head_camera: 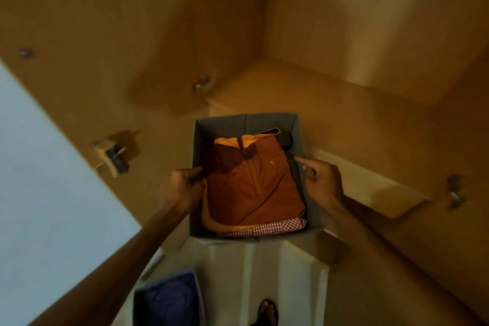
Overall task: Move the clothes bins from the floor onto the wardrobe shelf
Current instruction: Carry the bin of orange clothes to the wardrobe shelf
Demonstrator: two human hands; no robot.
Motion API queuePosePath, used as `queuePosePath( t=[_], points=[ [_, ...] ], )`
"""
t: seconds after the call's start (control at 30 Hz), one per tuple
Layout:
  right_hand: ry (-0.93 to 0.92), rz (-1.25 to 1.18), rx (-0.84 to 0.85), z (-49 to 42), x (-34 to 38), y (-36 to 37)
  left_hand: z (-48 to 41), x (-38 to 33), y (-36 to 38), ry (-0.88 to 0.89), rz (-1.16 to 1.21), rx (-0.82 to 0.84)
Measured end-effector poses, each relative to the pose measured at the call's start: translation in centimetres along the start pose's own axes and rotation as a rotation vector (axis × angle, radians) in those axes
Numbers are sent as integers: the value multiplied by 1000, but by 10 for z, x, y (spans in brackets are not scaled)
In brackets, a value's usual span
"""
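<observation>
Grey fabric bin (246,121) held up at centre, its far end over the front edge of the wardrobe shelf (330,103); whether the base actually rests on the shelf is hard to tell through the blur. Left hand (182,185) grips the bin's left wall, fingers curled over the rim; right hand (321,180) grips the right wall, thumb lying along the inside of the rim. Inside the bin: folded rust-orange garment (251,185) on top with a yellow collar at the far end; red checked cloth (264,230) showing under it at the near edge; dark green cloth (295,171) down the right side. Second bin (137,299) on the pale floor (232,280) at near left, with blue clothing (172,299) inside, well apart from the held one. Sandalled foot (268,311) at the near edge, right of that bin. Metal hinge (116,156) on the wardrobe's left panel.
</observation>
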State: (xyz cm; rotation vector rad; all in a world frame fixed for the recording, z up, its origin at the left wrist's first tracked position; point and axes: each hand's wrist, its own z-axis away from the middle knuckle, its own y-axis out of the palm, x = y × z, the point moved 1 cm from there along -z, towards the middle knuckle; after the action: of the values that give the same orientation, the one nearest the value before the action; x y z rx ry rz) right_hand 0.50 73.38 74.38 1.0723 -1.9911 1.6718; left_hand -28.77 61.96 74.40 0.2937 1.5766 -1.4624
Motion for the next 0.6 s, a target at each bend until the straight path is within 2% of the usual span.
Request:
queuePosePath(
  t=[0.13, 0.27, 0.4, 0.6],
  points=[
    [28, 51, -68, -50, -43, -40, -50, -77, 41, 65, 71, 32],
    [94, 122, -108, -85, -84, -76, -93, -137, 78, 170, -12, 73],
    [181, 127, -148, -106, -117, -97, -139, -183, 109, 316, -245, 134],
    [374, 142, -202, -142, -162, -124, -207, -251, 172, 527, -335, 225]
  ],
)
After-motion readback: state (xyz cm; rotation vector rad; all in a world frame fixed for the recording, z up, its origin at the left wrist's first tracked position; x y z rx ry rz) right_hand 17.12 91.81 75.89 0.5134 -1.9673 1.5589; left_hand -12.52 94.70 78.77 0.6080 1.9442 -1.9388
